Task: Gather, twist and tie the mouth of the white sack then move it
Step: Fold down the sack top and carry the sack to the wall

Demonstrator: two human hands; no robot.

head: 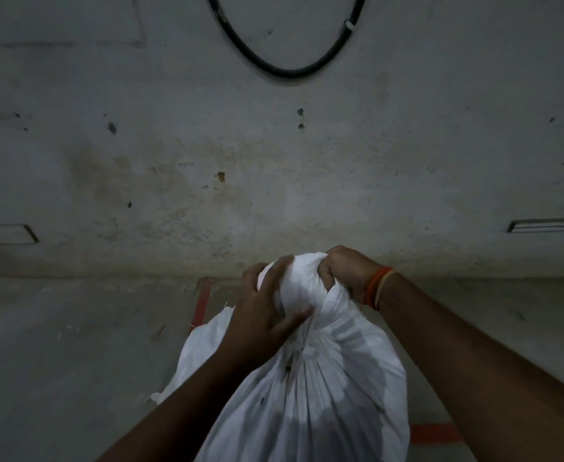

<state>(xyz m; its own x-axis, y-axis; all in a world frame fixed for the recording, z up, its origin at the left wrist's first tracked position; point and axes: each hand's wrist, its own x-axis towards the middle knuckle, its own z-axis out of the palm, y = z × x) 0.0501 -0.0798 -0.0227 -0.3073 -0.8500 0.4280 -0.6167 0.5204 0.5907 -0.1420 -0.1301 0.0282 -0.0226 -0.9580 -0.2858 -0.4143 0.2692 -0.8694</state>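
The white sack (pixel 320 395) stands full and upright on the floor directly below me. Its mouth (pixel 302 285) is bunched and twisted into a thick neck above the body. My left hand (pixel 263 311) wraps the neck from the left, thumb across the front below the bunch and fingers curled over its top. My right hand (pixel 347 275) grips the bunched cloth from the right with curled fingers; orange and tan bands sit on that wrist. A loose corner of sack cloth sticks out at lower left.
A stained grey wall (pixel 274 161) rises just behind the sack, with a black cable loop (pixel 287 71) hanging high on it. Red floor markings (pixel 203 301) lie beside the sack on the concrete floor (pixel 57 345). Low rectangular wall slots sit far left and far right.
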